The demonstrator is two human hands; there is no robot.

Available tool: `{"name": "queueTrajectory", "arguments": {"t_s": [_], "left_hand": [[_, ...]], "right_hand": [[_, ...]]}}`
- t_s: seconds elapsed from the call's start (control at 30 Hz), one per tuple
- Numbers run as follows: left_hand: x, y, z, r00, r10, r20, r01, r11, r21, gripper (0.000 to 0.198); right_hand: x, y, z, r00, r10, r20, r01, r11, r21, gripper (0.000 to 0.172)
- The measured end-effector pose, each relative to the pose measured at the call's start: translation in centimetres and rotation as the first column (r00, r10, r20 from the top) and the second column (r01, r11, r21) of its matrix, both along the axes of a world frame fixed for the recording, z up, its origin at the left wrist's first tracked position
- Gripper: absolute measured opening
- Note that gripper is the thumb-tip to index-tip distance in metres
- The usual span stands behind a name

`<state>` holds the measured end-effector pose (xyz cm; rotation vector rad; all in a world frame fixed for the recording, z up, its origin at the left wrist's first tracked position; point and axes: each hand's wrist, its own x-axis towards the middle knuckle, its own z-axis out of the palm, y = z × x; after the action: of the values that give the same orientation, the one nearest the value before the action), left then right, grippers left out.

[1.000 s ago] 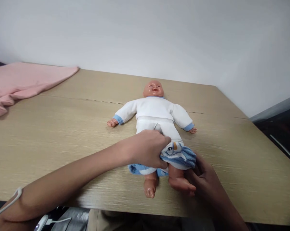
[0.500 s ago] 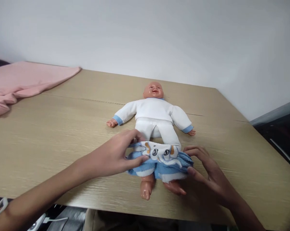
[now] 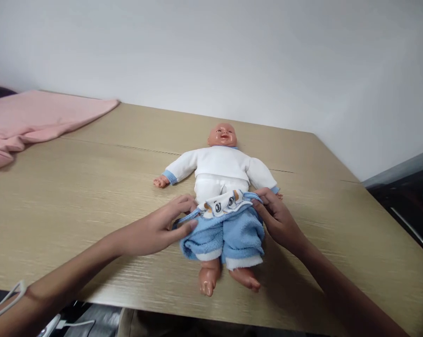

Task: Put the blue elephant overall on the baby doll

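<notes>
On its back on the table lies a baby doll (image 3: 222,161) in a white top with blue cuffs, its head away from me and its bare feet toward me. Blue fleece overalls (image 3: 242,236) with white hems cover its legs up to the thighs. Their white bib with a printed animal face is folded at the top. My left hand (image 3: 162,224) pinches the overalls' edge and strap on the left side. On the right side, my right hand (image 3: 272,213) has its fingers closed on the strap and upper edge.
A pink cloth (image 3: 39,119) lies rumpled at the table's left. Behind the wooden table (image 3: 92,196) rises a pale wall. Dark objects stand beyond its right edge. Below the near edge, a white cable (image 3: 76,323) shows at lower left.
Both hands have drawn the overalls farther up the doll's legs, away from me. My right hand has moved up and left with its side. The bib now slants across the thighs.
</notes>
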<state>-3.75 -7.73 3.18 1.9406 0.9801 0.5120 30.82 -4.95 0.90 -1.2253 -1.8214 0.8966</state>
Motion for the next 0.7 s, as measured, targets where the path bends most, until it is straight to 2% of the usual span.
{"name": "queueTrajectory", "arguments": {"t_s": [0.1,0.2,0.27,0.33,0.37,0.47,0.53,0.7], "left_hand": [[0.9,0.3,-1.1,0.989,0.136,0.060,-0.136,0.991,-0.009,0.034],[1.7,0.4,-2.3,0.938,0.317,0.141,-0.308,0.948,-0.083,0.039],[1.8,0.1,-2.8,0.911,0.368,0.185,-0.340,0.926,-0.165,0.042],[1.5,-0.4,-2.9,0.915,0.347,0.205,-0.300,0.926,-0.229,0.041],[1.3,-0.7,-2.8,0.924,0.326,0.199,-0.283,0.934,-0.217,0.041],[0.8,-1.2,-2.7,0.949,0.289,0.125,-0.294,0.956,0.019,0.041],[0.8,-1.0,-3.0,0.949,0.295,0.114,-0.307,0.945,0.109,0.033],[2.8,1.8,-4.4,0.879,0.367,0.306,-0.359,0.930,-0.085,0.023]], "right_hand": [[-0.3,0.3,-0.5,0.999,0.030,0.028,-0.032,0.995,0.095,0.035],[-0.2,0.3,-0.5,0.993,0.080,0.084,-0.098,0.964,0.246,0.025],[0.0,0.2,-0.3,0.986,0.113,0.122,-0.144,0.946,0.289,0.022],[0.1,0.1,0.0,0.978,0.137,0.157,-0.177,0.943,0.281,0.023],[0.2,0.0,0.1,0.976,0.140,0.164,-0.182,0.945,0.273,0.024],[0.1,-0.1,0.2,0.986,0.114,0.123,-0.143,0.954,0.263,0.019],[-0.3,0.0,0.1,0.995,0.084,0.046,-0.093,0.966,0.242,0.016],[-1.9,1.4,-0.8,0.987,-0.109,-0.116,0.115,0.992,0.043,0.024]]}}
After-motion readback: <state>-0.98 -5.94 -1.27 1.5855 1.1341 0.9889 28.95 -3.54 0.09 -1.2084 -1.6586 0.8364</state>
